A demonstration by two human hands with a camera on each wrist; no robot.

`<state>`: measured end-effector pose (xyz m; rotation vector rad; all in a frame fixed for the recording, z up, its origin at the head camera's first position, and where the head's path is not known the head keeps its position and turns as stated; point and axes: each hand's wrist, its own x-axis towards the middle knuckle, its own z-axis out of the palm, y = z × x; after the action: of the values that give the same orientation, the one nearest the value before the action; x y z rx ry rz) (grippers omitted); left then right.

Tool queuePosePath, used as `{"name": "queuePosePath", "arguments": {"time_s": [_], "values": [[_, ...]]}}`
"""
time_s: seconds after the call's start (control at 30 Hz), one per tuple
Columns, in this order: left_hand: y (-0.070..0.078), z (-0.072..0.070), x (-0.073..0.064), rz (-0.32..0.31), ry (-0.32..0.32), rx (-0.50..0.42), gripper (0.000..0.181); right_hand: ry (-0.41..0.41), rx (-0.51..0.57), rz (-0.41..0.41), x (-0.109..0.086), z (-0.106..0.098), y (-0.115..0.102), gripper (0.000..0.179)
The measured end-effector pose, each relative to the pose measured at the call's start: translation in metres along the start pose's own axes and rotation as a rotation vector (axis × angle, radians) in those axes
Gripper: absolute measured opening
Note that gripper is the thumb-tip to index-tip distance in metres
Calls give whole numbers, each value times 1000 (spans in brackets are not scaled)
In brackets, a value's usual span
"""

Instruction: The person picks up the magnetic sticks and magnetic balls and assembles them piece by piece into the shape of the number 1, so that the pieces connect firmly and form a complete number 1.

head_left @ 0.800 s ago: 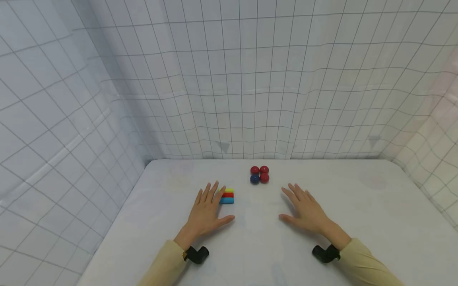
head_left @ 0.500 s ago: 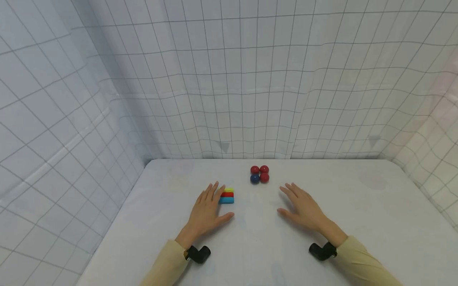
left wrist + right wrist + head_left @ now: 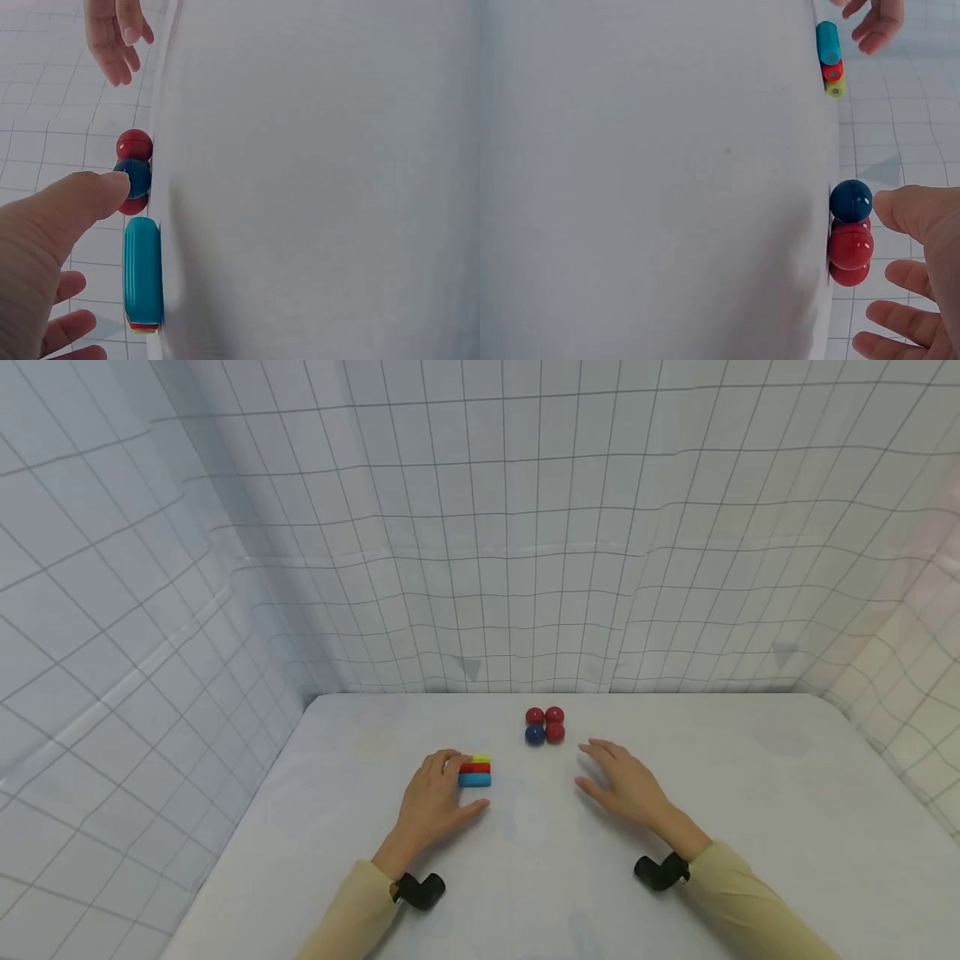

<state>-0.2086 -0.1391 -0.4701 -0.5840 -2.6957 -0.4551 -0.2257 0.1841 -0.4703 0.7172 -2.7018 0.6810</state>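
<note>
the left hand is relaxed and holds nothing: its fingers bend gently downward, and its thumb stands well out from them, pointing to the right. in the head view the index finger overlaps the left end of three short sticks; the left wrist view shows the hand above them, with a gap between. the sticks lie side by side on the table, each running left to right: a blue stick nearest the person, a red stick in the middle and a yellow stick farthest away.

the right hand also holds nothing, its fingers loosely extended and its thumb apart from them. it is nearest to four balls, which lie just beyond its fingertips and to their left. the balls form two rows of two: a dark blue ball at near left, a red ball at near right, and two more red ones behind. the group lies beyond the sticks and to their right.

each wrist bears a black camera, with a pale yellow sleeve behind it. the table is white; a white cloth with dark grid lines hangs behind it and along both sides.
</note>
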Motion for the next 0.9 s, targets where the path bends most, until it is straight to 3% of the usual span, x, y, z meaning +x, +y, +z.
{"name": "queuePosePath", "arguments": {"time_s": [0.57, 0.9], "values": [[4, -1, 6, -76, 11, -46, 43, 71, 47, 2, 31, 5, -5, 48], [7, 0, 9, -126, -54, -70, 41, -9, 65, 90, 52, 3, -8, 50]]}}
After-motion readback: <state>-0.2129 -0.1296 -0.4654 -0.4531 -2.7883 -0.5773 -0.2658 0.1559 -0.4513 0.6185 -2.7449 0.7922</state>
